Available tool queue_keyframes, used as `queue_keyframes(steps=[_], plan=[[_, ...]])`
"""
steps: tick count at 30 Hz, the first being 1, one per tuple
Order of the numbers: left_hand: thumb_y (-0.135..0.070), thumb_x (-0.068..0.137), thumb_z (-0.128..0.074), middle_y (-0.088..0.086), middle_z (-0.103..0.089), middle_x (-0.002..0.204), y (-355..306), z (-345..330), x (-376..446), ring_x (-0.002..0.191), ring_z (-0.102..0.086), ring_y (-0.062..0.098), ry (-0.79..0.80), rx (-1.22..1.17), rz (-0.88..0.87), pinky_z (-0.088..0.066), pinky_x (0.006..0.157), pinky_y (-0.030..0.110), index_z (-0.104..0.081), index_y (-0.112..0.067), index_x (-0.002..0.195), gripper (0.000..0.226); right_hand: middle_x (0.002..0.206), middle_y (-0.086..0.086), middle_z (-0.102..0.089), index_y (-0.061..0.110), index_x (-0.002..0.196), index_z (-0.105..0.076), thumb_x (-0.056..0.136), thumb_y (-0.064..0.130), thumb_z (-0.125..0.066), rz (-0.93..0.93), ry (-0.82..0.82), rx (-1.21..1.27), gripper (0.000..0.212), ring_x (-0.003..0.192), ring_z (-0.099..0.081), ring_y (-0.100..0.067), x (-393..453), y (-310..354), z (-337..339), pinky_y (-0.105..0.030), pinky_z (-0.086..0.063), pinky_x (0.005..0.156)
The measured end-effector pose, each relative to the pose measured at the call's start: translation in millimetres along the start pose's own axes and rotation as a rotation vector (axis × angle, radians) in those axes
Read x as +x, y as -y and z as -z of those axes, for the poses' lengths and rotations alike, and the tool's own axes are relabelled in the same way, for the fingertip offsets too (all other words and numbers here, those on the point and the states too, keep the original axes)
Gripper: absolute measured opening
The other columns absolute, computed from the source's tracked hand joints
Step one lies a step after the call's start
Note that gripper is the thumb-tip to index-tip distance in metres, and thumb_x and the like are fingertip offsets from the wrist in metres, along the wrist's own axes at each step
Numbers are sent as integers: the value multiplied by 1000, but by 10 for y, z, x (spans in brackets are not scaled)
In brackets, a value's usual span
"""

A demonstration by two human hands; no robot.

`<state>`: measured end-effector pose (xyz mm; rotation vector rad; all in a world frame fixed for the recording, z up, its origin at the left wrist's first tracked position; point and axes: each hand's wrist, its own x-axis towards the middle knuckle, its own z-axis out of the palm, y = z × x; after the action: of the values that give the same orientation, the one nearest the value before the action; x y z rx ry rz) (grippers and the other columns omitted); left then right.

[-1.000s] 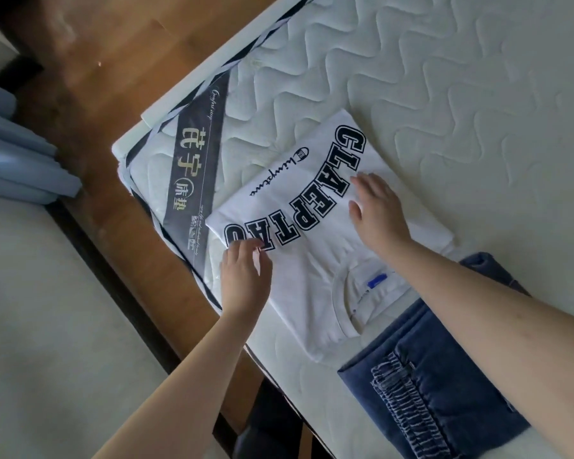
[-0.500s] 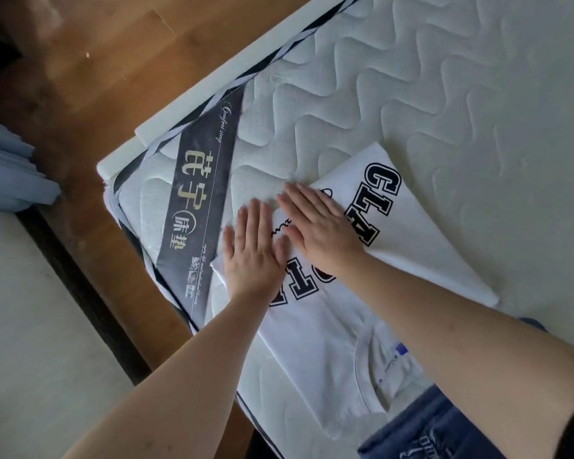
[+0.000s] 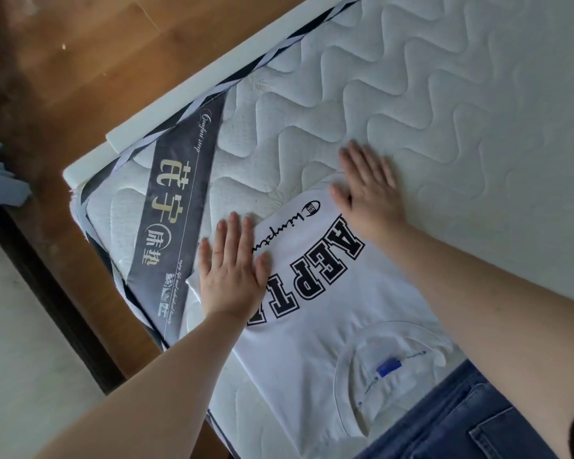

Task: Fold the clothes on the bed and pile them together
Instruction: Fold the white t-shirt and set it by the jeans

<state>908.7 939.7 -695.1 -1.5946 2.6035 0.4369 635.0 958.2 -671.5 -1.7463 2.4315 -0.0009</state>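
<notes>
Two flat hands are pressing a folded white T-shirt [image 3: 338, 313] lying near the mattress [image 3: 411, 94] corner. Left hand [image 3: 231, 271] is lying palm down, fingers straight and together, on the shirt's corner nearest the grey mattress label [image 3: 176, 207], fingertips reaching onto the mattress. Right hand [image 3: 367, 190] is lying flat, fingers spread, over the shirt's far corner, gripping nothing. Black block letters and the collar are facing up. Folded blue jeans [image 3: 471, 422] are sitting by the collar end, at the mattress edge nearest the person.
</notes>
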Motion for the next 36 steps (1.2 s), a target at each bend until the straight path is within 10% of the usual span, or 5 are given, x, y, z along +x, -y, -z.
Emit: queue_keyframes(steps=[10, 20, 24, 36], plan=[[-53, 100, -3, 0, -3, 165, -7, 32, -1, 152, -4, 22, 27, 39, -28, -2, 120, 50, 6, -41, 154, 56, 163, -2, -11, 18, 155, -18, 96, 56, -24, -74, -24, -2, 70, 150, -8, -16, -26, 83, -18, -44, 1, 121], [-59, 101, -12, -4, 0, 166, 346, 114, -204, 152, -2, 16, 1, 154, -103, -6, 123, 48, 2, -23, 158, 69, 160, -2, -23, 16, 153, -26, 102, 47, -26, 383, -43, -72, 59, 148, -17, -18, -497, 650, -156, -44, -20, 119], [-57, 101, -6, -1, 4, 165, 432, 190, -304, 152, 1, 18, 55, 208, -126, -5, 123, 47, 6, -19, 157, 69, 163, -1, -6, 21, 156, -7, 101, 52, -13, 190, 34, -70, 63, 150, -2, -18, -390, 375, -72, -41, -4, 122], [-51, 102, -27, 5, -11, 164, -310, 28, -758, 151, -11, 21, 26, 98, -277, -16, 121, 50, -18, -15, 156, 65, 161, -5, -18, 23, 154, -22, 101, 52, -32, -311, -143, -43, 62, 149, -17, -21, -1448, 415, -373, -53, -14, 118]])
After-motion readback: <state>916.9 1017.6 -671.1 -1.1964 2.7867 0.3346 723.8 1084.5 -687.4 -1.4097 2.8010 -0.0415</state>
